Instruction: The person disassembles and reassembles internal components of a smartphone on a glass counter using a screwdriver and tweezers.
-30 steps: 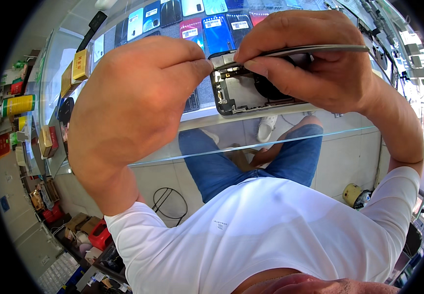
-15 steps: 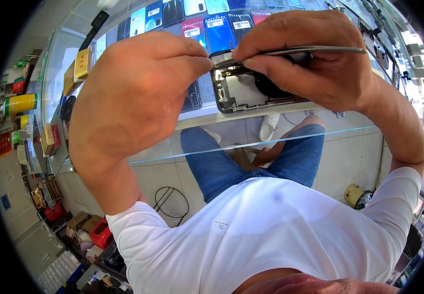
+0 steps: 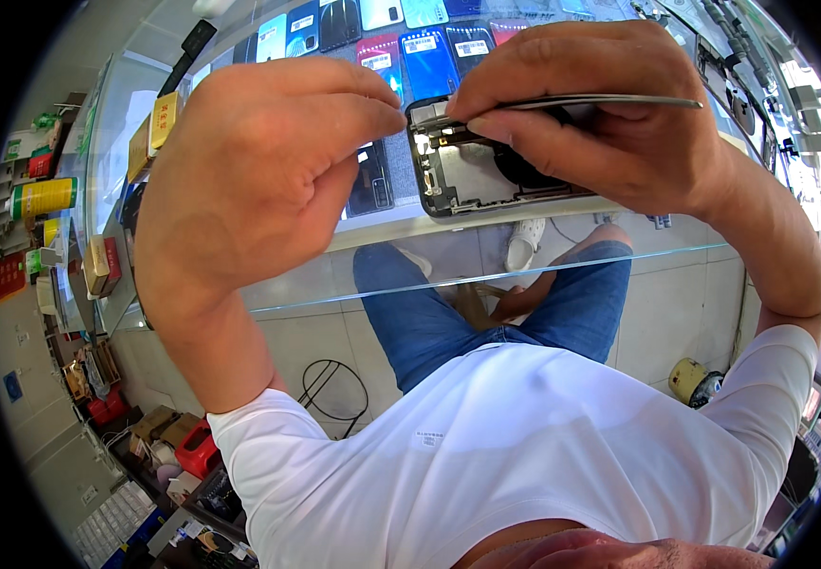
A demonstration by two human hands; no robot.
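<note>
An opened phone housing [image 3: 462, 174] with bare metal inside and small parts along its edge lies on the glass counter. My right hand [image 3: 652, 156] closes round a pair of metal tweezers [image 3: 619, 99], pinched between thumb and forefinger. The tweezers' tips reach into the upper left corner of the housing. My left hand [image 3: 254, 171] has thumb and forefinger pressed together just left of that corner. Whatever sits between those fingertips, if anything, is hidden. The right end of the housing is covered by my right hand.
Several display phones, one of them blue [image 3: 428, 66], lie beneath the glass beyond my hands. Yellow boxes [image 3: 163, 120] stand to the left, and a red and cream box [image 3: 103, 266] sits nearer. The counter's glass edge [image 3: 486, 277] runs in front of my lap.
My left hand has drawn slightly left, widening the gap to the housing's corner. The right hand stays nearly in place with the tweezers, whose tips remain at the corner.
</note>
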